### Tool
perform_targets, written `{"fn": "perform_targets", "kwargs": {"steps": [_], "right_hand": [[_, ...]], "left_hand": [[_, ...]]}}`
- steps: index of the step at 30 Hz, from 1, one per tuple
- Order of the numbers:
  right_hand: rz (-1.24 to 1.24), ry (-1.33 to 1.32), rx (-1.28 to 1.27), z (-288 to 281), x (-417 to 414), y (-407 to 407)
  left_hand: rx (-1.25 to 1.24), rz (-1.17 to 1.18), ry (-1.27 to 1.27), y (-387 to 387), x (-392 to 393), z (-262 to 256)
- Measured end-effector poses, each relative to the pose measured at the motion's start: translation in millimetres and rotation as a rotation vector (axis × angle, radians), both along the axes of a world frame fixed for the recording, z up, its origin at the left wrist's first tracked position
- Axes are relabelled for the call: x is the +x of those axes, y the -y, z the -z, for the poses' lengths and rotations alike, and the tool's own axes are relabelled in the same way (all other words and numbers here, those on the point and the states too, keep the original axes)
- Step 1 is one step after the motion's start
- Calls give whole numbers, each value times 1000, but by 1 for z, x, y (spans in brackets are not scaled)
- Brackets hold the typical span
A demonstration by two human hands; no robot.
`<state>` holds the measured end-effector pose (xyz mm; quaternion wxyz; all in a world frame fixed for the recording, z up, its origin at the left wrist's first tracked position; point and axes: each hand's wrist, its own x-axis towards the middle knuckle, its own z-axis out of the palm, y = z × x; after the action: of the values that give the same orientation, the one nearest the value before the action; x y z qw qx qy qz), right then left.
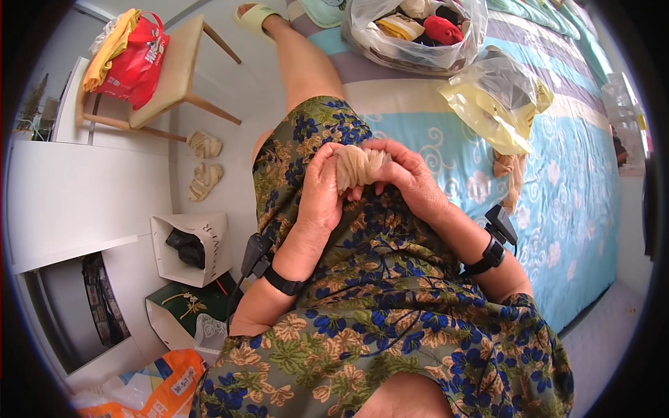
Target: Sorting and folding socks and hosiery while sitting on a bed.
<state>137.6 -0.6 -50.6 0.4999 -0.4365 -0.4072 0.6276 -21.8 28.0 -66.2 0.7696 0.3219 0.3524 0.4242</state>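
Observation:
Both hands hold a gathered, thin beige stocking [356, 166] above the lap. My left hand [321, 185] pinches its left side, fingers curled behind it. My right hand [410, 180] grips the right end between thumb and fingers. To the right, another beige stocking [515, 180] lies on the blue patterned bedspread [559, 209], partly under a clear and yellow plastic bag [502, 99]. Beyond it, a large clear plastic bag [413, 60] stands open, holding rolled cloth items, among them a red one [443, 30] and a yellow and white one [400, 27].
At the upper left a chair [172, 78] bears a red bag [138, 68] and yellow cloth [110, 49]. Beige shoes [205, 180] lie on the floor. Left of the lap stand a white paper bag [217, 251], a dark green bag [172, 303] and an orange bag [177, 386].

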Motion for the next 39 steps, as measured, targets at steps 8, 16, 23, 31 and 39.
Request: {"fn": "perform_targets", "kwargs": {"steps": [8, 16, 23, 31, 39], "right_hand": [[159, -221, -140, 20, 11, -2], [323, -532, -201, 31, 19, -5], [330, -404, -234, 39, 30, -2], [371, -429, -195, 41, 56, 0], [414, -577, -175, 33, 59, 3]], "left_hand": [[224, -214, -179, -11, -13, -4], [214, -377, -42, -24, -46, 8], [209, -298, -87, -27, -62, 14], [335, -148, 169, -39, -52, -26], [843, 33, -143, -30, -14, -44]]}}
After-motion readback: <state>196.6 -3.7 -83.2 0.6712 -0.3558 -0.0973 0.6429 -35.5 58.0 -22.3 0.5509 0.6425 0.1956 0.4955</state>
